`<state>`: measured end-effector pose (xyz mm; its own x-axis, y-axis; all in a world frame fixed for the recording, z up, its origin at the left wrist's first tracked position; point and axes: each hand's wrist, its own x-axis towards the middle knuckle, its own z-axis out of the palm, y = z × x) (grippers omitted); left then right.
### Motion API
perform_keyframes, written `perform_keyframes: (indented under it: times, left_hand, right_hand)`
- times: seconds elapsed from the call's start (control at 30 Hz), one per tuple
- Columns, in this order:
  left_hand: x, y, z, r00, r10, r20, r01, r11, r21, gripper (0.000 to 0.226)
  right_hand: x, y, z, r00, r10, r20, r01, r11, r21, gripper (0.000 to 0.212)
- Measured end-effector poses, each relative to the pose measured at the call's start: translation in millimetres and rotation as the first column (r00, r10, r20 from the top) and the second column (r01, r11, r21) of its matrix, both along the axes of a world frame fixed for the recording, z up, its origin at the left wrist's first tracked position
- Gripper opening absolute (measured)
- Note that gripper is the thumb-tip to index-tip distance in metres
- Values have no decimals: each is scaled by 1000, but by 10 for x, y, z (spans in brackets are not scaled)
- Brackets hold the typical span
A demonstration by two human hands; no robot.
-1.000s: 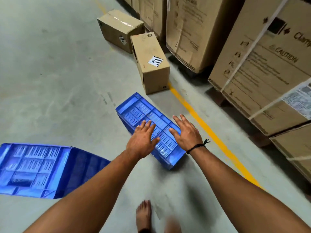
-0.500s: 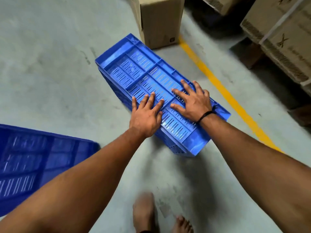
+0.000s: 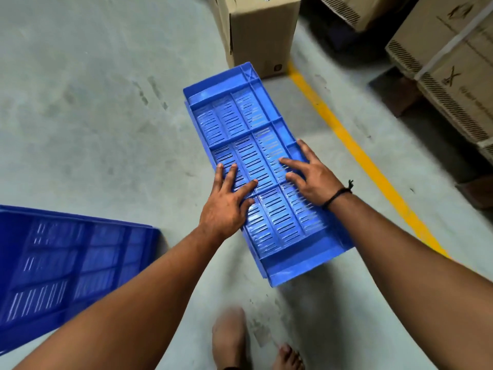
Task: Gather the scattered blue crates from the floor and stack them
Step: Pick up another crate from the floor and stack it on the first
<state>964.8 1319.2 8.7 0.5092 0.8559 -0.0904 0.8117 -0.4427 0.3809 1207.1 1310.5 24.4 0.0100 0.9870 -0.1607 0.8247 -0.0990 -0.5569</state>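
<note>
An upturned blue crate (image 3: 240,113) lies on the concrete floor in the middle of the view, its slotted underside facing up. My left hand (image 3: 226,206) rests flat on that slotted face near the crate's left edge, fingers spread. My right hand (image 3: 309,174) lies flat on the right side of the same face, its fingers reaching the right rim. Neither hand is closed around anything. A second blue crate (image 3: 66,260) sits at the lower left, partly hidden behind my left forearm.
A brown cardboard box (image 3: 258,30) stands just beyond the crate's far end. A yellow floor line (image 3: 354,148) runs diagonally at the right. Large strapped cartons (image 3: 450,68) on pallets fill the upper right. My bare feet (image 3: 229,340) are at the bottom.
The view has closed in on the crate, and both hands went from hovering above it to lying flat on it. The crate now points more directly away from me.
</note>
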Motion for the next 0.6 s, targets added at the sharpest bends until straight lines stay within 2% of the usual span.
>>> perform_keyframes:
  times: [0.1, 0.27, 0.43, 0.6]
  left_hand:
    - [113, -12, -33, 1000, -13, 6, 13, 1000, -10, 44]
    - [53, -33, -81, 995, -60, 83, 58, 998, 28, 55]
    - [200, -59, -121, 979, 39, 199, -19, 995, -100, 71]
    - [379, -43, -121, 970, 77, 229, -13, 964, -266, 61]
  right_hand:
    - [59, 50, 1, 998, -52, -42, 50, 998, -41, 31]
    - [9, -57, 114, 985, -139, -104, 154, 975, 158, 25]
    - [28, -40, 410, 994, -91, -65, 105, 957, 269, 28]
    - [-77, -103, 236, 998, 4, -55, 12, 956, 294, 20]
